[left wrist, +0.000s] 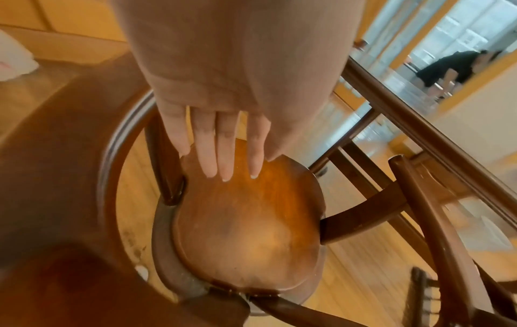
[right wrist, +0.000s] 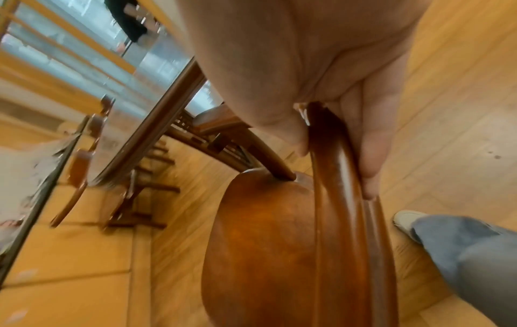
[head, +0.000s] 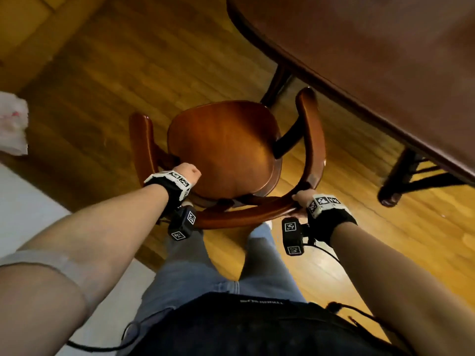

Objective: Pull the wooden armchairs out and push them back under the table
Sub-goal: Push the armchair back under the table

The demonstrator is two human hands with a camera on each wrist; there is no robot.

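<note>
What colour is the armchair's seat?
Glossy reddish-brown wood, the armchair's seat shows best in the head view.

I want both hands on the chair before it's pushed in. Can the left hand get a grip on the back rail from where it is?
Probably yes: the left hand hovers over the armchair, nothing lying between it and the rail.

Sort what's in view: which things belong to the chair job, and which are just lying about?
Job:
- round-seated brown wooden armchair, clear of the table
- dark brown wooden table
- right hand, gripping the chair's curved back rail
- left hand, fingers straight over the seat

Lying about:
- crumpled white plastic bag on the floor
</note>
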